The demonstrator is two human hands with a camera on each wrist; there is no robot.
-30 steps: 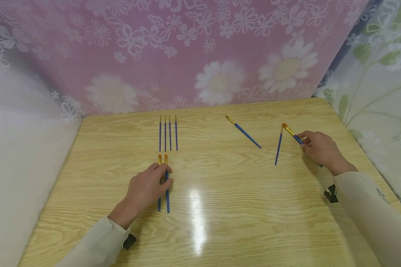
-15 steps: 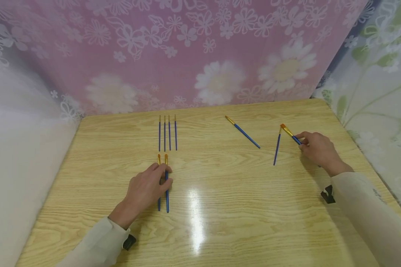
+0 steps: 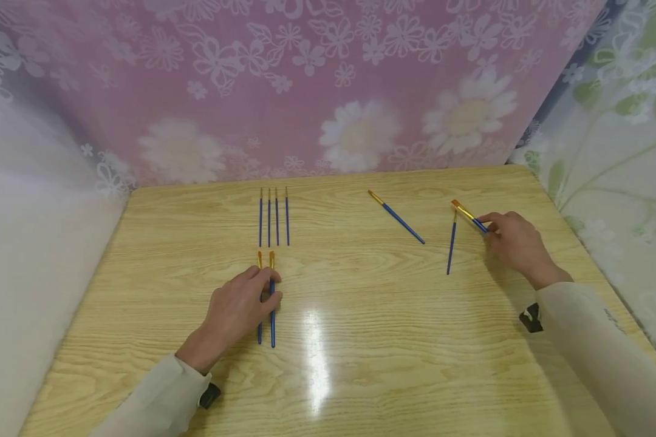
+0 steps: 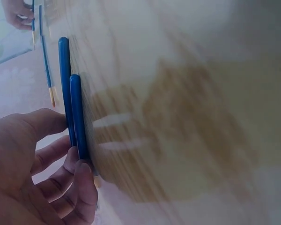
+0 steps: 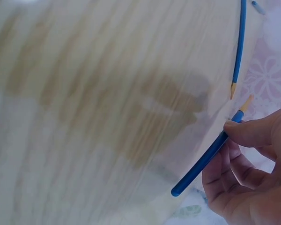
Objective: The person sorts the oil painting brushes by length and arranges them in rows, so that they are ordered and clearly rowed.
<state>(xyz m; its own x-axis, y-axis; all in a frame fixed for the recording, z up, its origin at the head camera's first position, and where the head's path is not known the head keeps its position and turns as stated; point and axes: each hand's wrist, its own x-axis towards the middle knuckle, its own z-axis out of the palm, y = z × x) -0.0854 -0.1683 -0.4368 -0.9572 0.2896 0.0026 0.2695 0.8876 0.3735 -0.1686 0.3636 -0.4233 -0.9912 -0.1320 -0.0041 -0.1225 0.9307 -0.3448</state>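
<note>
My left hand (image 3: 235, 312) lies over two flat paintbrushes side by side on the table, its thumb and curled fingers gripping their blue handles (image 4: 78, 112). Their orange bristles point away from me. At the right, my right hand (image 3: 519, 246) pinches the blue handle (image 5: 206, 157) of another flat paintbrush (image 3: 466, 210) between thumb and fingers. Its orange tip points up and left. Just left of that hand, a thin paintbrush (image 3: 451, 246) lies on the table, its tip overlapped in the head view by the held brush's bristles.
Several thin paintbrushes (image 3: 277, 221) lie in a parallel row beyond my left hand. A further paintbrush (image 3: 401, 221) lies slanted at the back, right of centre. The wooden table (image 3: 372, 340) ends at a pink flowered cloth (image 3: 284, 121) behind.
My right hand has shifted slightly left with its paintbrush, whose handle end no longer shows below the hand. My left hand stays on the two paintbrushes.
</note>
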